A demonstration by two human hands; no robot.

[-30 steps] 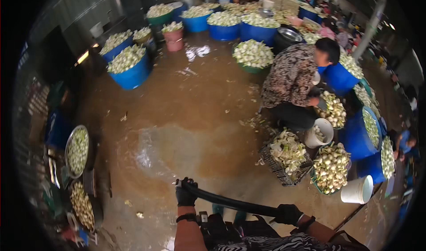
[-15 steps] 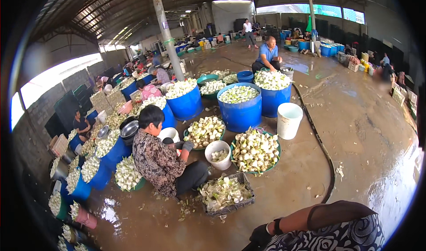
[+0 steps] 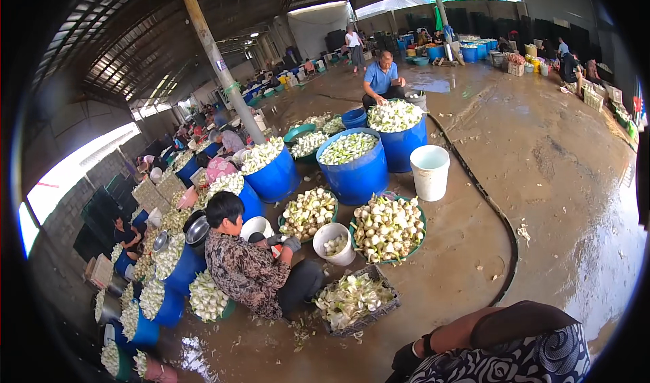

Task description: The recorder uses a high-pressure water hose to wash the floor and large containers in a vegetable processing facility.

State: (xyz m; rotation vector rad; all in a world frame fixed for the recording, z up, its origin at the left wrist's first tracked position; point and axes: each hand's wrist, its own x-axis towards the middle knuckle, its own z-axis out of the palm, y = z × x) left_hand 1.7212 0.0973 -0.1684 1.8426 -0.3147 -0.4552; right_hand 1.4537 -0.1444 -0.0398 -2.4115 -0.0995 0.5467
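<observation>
My right hand (image 3: 406, 360), in a dark glove with a dark band at the wrist, shows at the lower edge beside patterned cloth (image 3: 474, 366). Its fingers are hidden, so whether it holds anything does not show. My left hand is out of view. The nearest object ahead is a dark crate (image 3: 376, 315) heaped with pale peelings (image 3: 353, 296). Beyond it stand a white bucket (image 3: 345, 255) with a few peeled bulbs and a green-rimmed basin (image 3: 424, 231) piled with garlic-like bulbs (image 3: 388, 227).
Left of the crate a seated person (image 3: 244, 268) in gloves holds something small and red. Behind are big blue tubs (image 3: 355, 180) of bulbs, a white bucket (image 3: 429, 180) and a person in blue (image 3: 383, 78). A black hose (image 3: 497, 210) crosses the wet floor (image 3: 562, 173).
The view has tilted, and the far tubs and people sit further left and higher in it. My right arm stays nearly in place at the lower edge.
</observation>
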